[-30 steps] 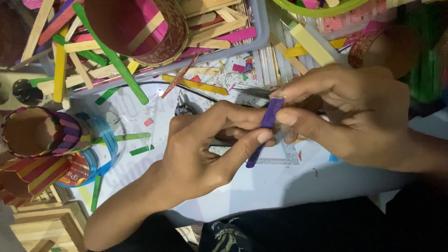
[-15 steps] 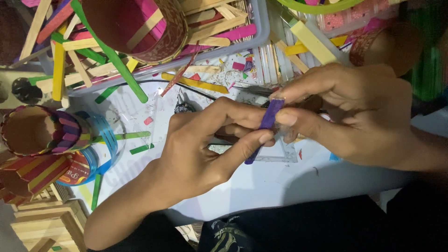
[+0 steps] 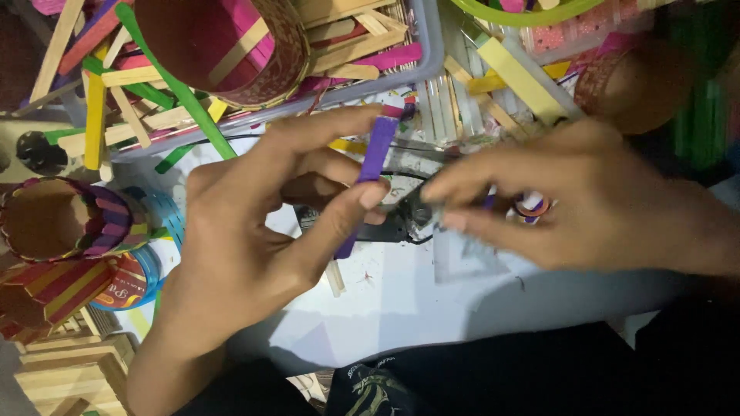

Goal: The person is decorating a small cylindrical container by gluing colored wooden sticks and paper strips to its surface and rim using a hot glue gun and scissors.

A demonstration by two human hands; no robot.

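We see the left hand (image 3: 254,231) pinching a purple stick (image 3: 368,177) between thumb and forefinger; the stick's long axis runs steeply, top tilted away from us, its lower end hidden behind the thumb. The right hand (image 3: 586,204) sits just right of the stick, apart from it, fingers (image 3: 462,181) curled and blurred; we cannot tell whether they grip anything. A dark object beneath both fingertips is hard to identify.

Home craft corner: desk (image 3: 401,308) crowded with a tray (image 3: 432,46) of coloured craft sticks (image 3: 96,115), stick-covered pots (image 3: 54,219)
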